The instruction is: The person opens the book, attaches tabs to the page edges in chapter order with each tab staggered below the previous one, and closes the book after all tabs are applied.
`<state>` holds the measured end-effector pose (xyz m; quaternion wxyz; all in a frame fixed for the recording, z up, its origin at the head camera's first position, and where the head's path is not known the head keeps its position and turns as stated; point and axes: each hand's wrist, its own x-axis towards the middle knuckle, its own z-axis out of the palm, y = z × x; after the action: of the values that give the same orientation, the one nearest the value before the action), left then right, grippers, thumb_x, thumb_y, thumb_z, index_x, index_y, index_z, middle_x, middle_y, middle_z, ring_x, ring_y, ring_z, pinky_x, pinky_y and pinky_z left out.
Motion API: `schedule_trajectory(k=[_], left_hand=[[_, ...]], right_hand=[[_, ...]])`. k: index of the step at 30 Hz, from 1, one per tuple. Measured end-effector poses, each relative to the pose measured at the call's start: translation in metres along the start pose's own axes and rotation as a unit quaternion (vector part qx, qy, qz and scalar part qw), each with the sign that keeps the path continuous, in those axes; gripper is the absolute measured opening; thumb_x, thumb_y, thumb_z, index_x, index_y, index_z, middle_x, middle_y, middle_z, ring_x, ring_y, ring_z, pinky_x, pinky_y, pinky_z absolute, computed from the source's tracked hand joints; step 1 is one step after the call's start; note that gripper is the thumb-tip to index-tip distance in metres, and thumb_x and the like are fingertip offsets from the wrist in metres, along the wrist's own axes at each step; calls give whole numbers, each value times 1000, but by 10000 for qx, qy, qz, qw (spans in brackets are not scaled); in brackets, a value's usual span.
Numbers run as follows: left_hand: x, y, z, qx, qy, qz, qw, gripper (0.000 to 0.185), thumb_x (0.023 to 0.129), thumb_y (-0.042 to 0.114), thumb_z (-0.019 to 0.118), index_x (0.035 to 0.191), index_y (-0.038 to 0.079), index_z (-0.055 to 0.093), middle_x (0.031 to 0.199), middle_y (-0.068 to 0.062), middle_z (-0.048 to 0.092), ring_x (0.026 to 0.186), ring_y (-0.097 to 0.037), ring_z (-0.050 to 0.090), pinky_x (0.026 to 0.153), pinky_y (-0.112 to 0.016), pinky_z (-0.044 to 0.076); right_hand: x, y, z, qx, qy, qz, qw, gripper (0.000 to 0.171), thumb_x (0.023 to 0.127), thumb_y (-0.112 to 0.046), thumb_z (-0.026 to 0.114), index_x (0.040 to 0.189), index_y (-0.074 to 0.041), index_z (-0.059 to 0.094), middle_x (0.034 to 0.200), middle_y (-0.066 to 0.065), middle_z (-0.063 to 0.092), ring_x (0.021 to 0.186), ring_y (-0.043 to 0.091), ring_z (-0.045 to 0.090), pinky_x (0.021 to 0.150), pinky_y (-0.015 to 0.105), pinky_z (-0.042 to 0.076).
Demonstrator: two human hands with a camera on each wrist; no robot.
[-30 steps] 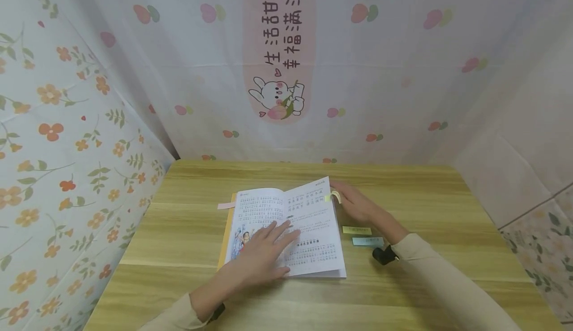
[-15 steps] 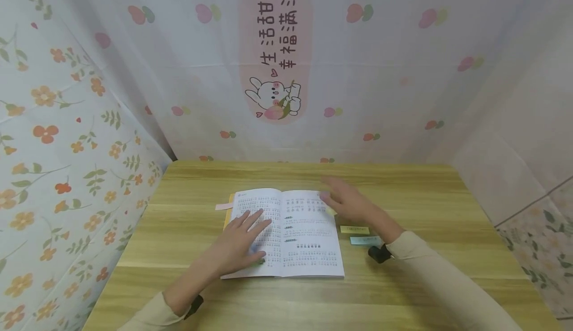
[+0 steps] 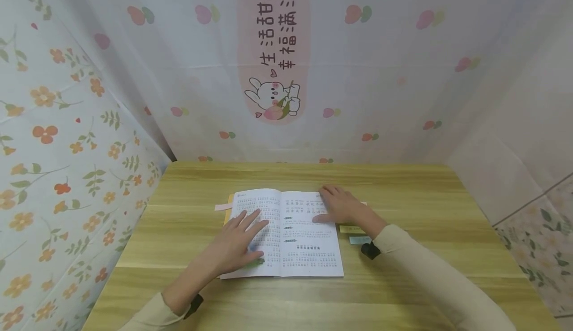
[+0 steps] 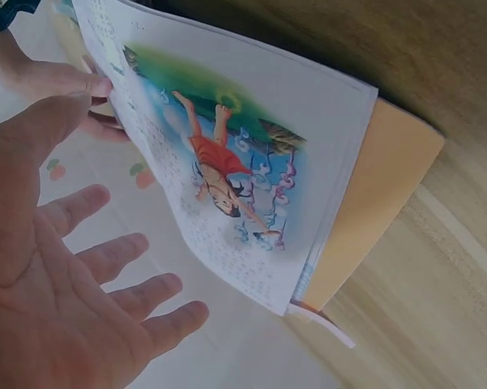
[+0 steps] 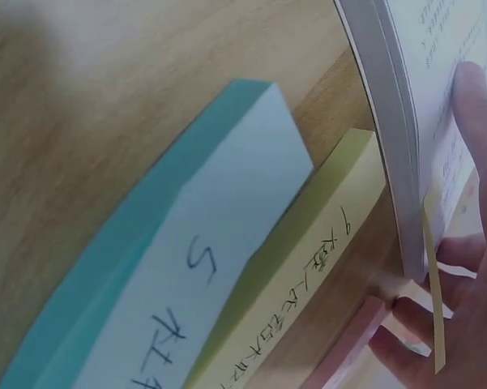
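Observation:
An open book (image 3: 295,244) lies in the middle of the wooden table (image 3: 425,196). My left hand (image 3: 239,241) rests flat on the left page, fingers straight and spread. In the left wrist view the left hand (image 4: 89,284) shows an open palm beside an illustrated page (image 4: 227,162) and the orange cover (image 4: 381,203). My right hand (image 3: 337,205) presses flat on the upper right page. In the right wrist view its thumb (image 5: 480,121) lies on the page, and a thin yellow tab (image 5: 433,284) sticks out at the book's edge.
A yellow sticky pad (image 3: 351,229) and a blue one (image 3: 359,240) lie just right of the book, partly under my right wrist. Up close, the blue pad (image 5: 186,267), yellow pad (image 5: 308,275) and a pink one (image 5: 348,348) show. A pink tab (image 3: 224,206) juts out left. Patterned walls enclose three sides.
My left hand slid from the right page to the left page. My right hand left the yellow tab at the page edge and came down flat on the right page.

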<state>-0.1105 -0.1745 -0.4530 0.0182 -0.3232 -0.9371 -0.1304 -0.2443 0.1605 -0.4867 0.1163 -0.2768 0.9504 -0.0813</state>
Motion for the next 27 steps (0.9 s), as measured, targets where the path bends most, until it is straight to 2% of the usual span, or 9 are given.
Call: schedule_trajectory(k=[4, 8, 14, 18, 27], left_hand=[[-1, 0, 3, 40, -160, -116, 9998, 72, 89, 38, 79, 147, 7, 50, 155, -24, 39, 137, -53, 36, 108, -64, 33], [-3, 1, 8, 15, -443, -388, 9983, 75, 91, 44, 76, 151, 11, 47, 158, -21, 36, 141, -51, 32, 109, -64, 31], [-9, 3, 14, -132, -923, -933, 9913, 78, 94, 51, 68, 156, 13, 41, 162, -20, 29, 142, -54, 26, 108, -68, 28], [-13, 2, 20, -232, -1161, -1137, 9864, 79, 96, 54, 64, 158, 12, 37, 162, -21, 27, 142, -55, 25, 108, -69, 27], [-14, -2, 31, -304, -1200, -1219, 9848, 81, 96, 56, 63, 160, 15, 34, 164, -20, 23, 143, -55, 22, 108, -70, 26]], right_hand=[[0, 0, 1, -29, 50, 36, 10000, 105, 86, -73, 63, 155, 1, 34, 158, 22, 34, 142, 44, 32, 110, 61, 31], [0, -1, 2, -146, 144, -39, 9998, 106, 85, -74, 63, 155, 1, 35, 156, 22, 36, 141, 44, 35, 108, 61, 33], [0, -3, 3, -486, 378, -160, 9980, 104, 86, -72, 64, 153, 2, 37, 154, 22, 40, 138, 43, 40, 106, 60, 37], [-1, -4, 4, -607, 477, -219, 9968, 102, 86, -71, 65, 152, 2, 39, 152, 21, 43, 136, 42, 43, 104, 60, 40], [0, -1, 4, -466, 327, -155, 9983, 101, 88, -70, 64, 153, 2, 37, 154, 22, 39, 139, 43, 39, 106, 61, 37]])
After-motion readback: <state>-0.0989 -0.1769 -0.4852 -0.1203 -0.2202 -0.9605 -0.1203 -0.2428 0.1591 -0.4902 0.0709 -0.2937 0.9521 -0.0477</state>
